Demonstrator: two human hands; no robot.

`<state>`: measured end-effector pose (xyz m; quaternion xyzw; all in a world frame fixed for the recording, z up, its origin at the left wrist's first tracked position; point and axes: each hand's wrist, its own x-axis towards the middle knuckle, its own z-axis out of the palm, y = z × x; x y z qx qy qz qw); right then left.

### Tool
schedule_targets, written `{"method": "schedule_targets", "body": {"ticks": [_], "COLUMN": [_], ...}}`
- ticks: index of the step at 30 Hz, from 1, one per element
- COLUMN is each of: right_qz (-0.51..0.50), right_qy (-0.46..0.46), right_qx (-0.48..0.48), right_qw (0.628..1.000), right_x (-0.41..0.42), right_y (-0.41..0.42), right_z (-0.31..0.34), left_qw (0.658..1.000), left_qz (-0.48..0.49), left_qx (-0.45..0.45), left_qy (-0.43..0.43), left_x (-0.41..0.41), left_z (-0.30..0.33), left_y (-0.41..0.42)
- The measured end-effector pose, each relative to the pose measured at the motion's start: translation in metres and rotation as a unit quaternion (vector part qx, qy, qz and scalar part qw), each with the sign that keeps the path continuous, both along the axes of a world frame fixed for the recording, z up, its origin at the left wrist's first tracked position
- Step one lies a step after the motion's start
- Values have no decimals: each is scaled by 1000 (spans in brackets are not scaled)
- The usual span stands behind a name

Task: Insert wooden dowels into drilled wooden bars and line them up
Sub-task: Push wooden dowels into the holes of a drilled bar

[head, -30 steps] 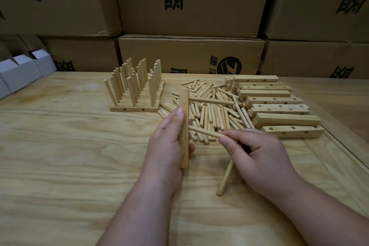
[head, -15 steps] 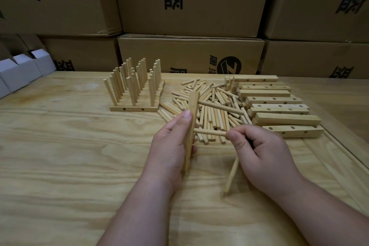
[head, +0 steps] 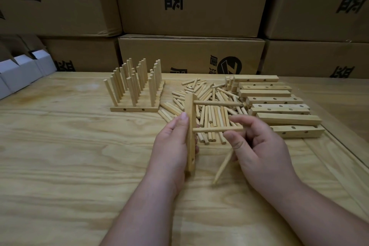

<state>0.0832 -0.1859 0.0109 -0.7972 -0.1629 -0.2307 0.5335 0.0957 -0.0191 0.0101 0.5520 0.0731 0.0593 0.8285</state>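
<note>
Both hands work above the desk [head: 69,156], left hand [head: 171,146] gripping the upright bar [head: 190,138], right hand [head: 259,146] loosening off the second dowel [head: 217,130] while clutching a spare [head: 222,166]; a half-seated dowel might drop out, though bare desk lies nearer.

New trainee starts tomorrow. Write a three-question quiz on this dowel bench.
1. True or false: the bar in the left hand already carries two dowels.
2. What does the right hand hold besides touching the lower dowel? A) a spare dowel B) a drilled bar C) nothing
3. Which side of the loose dowel pile do the finished bars stand on?

Key: 1 true; 2 A; 3 left.
</note>
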Motion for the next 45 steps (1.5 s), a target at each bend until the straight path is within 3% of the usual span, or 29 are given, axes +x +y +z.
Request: {"method": "schedule_targets", "body": {"ticks": [5, 12, 19, 32, 39, 45], "right_qz": [5, -1, -2, 47, 27, 82], "right_qy": [7, -76, -88, -171, -117, -53], "right_qx": [90, 114, 162, 21, -1, -19], "right_qw": [996, 991, 983, 984, 993, 995], "right_x": [-2, -8, -7, -9, -10, -7], "right_y": [2, 9, 11, 9, 7, 9], "right_z": [2, 3, 2, 4, 7, -4], "left_qw": [994, 974, 978, 982, 978, 978], "left_qz": [48, -26, -21, 40, 59, 75], "left_qx": [-88, -212, -191, -159, -180, -176], "left_qy": [38, 70, 82, 95, 83, 82], "left_x": [2, 0, -1, 6, 7, 7], "left_z": [6, 13, 12, 1, 2, 2], "left_y": [1, -4, -5, -7, -7, -6]}}
